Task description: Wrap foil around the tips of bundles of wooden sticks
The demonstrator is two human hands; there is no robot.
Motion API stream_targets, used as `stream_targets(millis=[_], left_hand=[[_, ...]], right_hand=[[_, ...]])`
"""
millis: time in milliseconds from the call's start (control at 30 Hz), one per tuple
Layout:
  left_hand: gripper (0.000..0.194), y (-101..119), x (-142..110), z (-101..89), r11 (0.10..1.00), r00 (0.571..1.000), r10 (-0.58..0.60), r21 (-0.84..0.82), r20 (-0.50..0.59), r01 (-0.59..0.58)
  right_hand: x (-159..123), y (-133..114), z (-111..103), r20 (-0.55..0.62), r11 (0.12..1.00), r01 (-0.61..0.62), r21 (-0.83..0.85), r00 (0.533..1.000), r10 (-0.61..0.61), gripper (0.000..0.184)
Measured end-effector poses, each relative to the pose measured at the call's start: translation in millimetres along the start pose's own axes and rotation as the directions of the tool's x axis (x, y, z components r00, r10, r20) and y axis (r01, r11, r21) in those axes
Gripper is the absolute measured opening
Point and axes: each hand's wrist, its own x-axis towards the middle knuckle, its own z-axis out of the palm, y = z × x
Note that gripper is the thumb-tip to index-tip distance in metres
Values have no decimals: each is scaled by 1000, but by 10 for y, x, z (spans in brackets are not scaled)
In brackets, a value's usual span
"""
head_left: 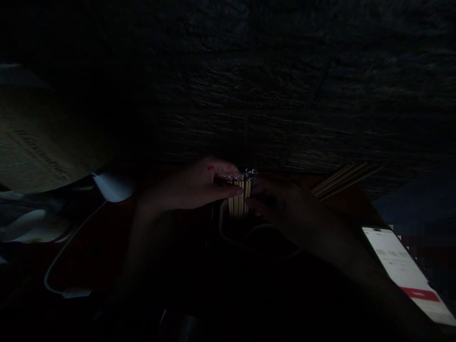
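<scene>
Several pale sticks [238,202] stood side by side between my hands, my left hand [199,185] gripping their upper part and my right hand [281,199] pinching the other side. Shiny wrap [251,174], probably foil given the gloom, covered only their tops, leaving the lengths below bare. Right of them, loose sticks [342,180] lay unbundled on the worktop [351,202].

The wall [245,90] blocks the far side, but a gap lies between the loose sticks [345,179] and lit phone [402,268].

Lit phone [406,275] (white screen, red band), pale cable [59,249], textured wall [256,90]
</scene>
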Motion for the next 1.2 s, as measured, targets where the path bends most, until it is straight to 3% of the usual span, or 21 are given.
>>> stream_targets(millis=[233,900,1200], left_hand=[[10,-13,-3,9,999,999,40,1,-11,-40],[18,-12,-15,-13,1000,999,-31,-1,26,31],[18,15,-30,-23,1000,999,-25,-2,-41,25]], right_hand=[[6,29,27,-34,1000,20,-12,999,-20,22],[1,21,24,-5,999,11,-53,1000,-12,17],[-18,-10,-16,-1,1000,7,-16,1000,-7,16]])
